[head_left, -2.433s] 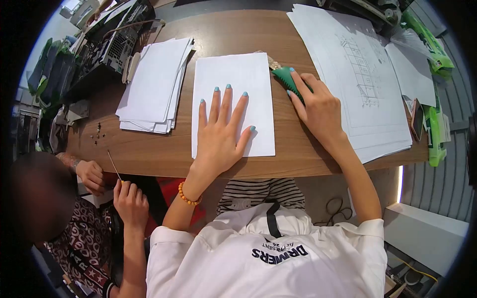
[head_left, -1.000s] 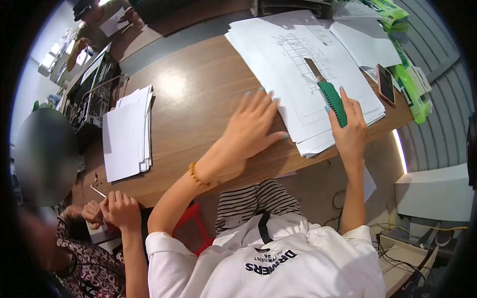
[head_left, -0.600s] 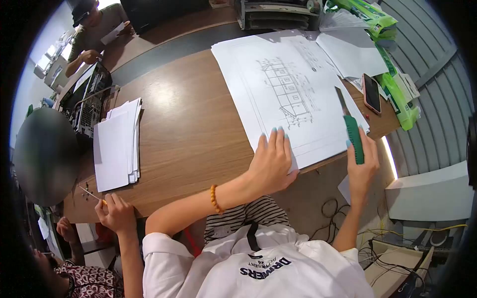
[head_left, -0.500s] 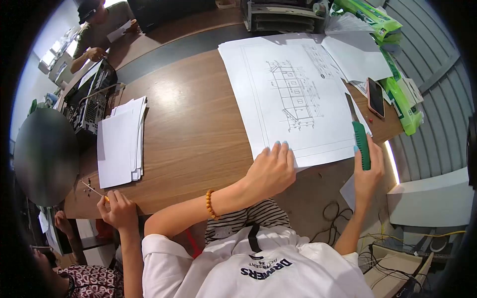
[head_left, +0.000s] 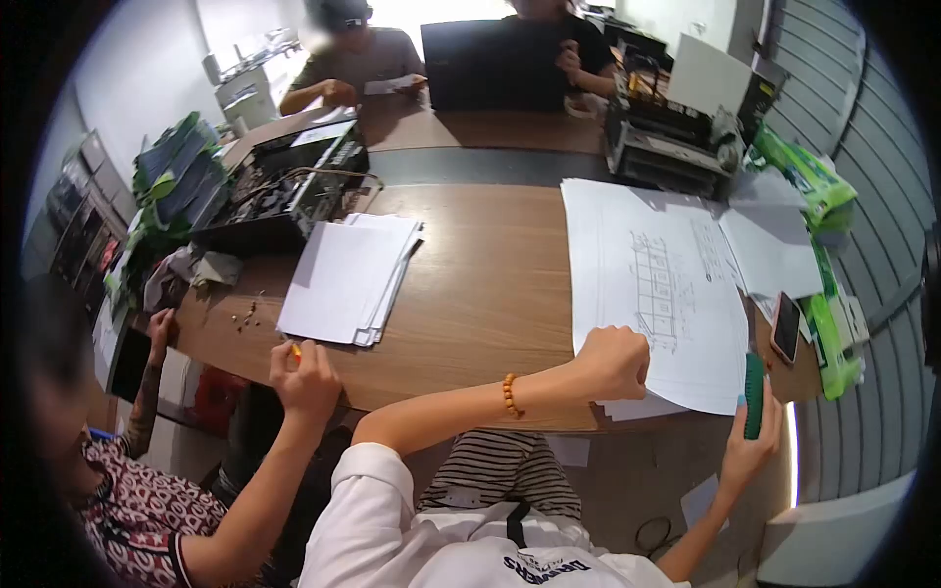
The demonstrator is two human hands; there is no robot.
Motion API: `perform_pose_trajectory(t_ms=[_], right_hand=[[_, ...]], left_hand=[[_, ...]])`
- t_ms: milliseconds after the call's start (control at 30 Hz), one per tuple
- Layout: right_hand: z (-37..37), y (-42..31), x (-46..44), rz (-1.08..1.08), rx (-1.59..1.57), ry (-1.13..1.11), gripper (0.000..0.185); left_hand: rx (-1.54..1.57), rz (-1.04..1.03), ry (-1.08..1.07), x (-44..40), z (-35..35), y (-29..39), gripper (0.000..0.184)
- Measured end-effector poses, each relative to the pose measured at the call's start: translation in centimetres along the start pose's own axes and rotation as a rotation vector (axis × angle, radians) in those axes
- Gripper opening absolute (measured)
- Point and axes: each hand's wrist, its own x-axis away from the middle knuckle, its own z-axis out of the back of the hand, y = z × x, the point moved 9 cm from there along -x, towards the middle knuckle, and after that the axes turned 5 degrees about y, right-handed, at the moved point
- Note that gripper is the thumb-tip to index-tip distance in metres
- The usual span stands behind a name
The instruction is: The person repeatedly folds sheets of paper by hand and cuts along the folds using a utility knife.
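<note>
While our right hand (head_left: 753, 443) is wrapped around a green-handled knife (head_left: 754, 397) at two o'clock, our left hand (head_left: 613, 363) curls over the large printed drawing (head_left: 608, 255) at one o'clock, though whether it pinches paper we cannot tell. We judge the sheet light, floppy and easily creased, best taken by its near edge; the knife, light but stiff, by its handle.

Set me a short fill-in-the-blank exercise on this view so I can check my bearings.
The cutter held in the right hand is mostly ____ in colour.
Orange beads circle the person's ____ wrist.
In this view, the phone lies to the ____ of the printed drawing.
Missing words, in order: green; left; right.
</note>
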Motion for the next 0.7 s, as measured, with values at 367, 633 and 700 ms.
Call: perform_pose_trajectory(t_ms=[367, 633, 700], right_hand=[[0.9, -0.5, 1.4, 0.058, 0.031, -0.030, 0.035], [1.2, -0.9, 1.7, 0.074, -0.039, -0.037, 0.035], [1.1, -0.9, 1.8, 0.088, -0.043, -0.029, 0.035]], left_hand=[[-0.597, -0.427, 0.319, 0.8, -1.6, 2.5, 0.005], [-0.353, -0.100, 0.360, 0.9, 2.2, 2.3, 0.002], [-0.169, -0.028, 0.267, 1.0, 2.4, 0.6, 0.004]])
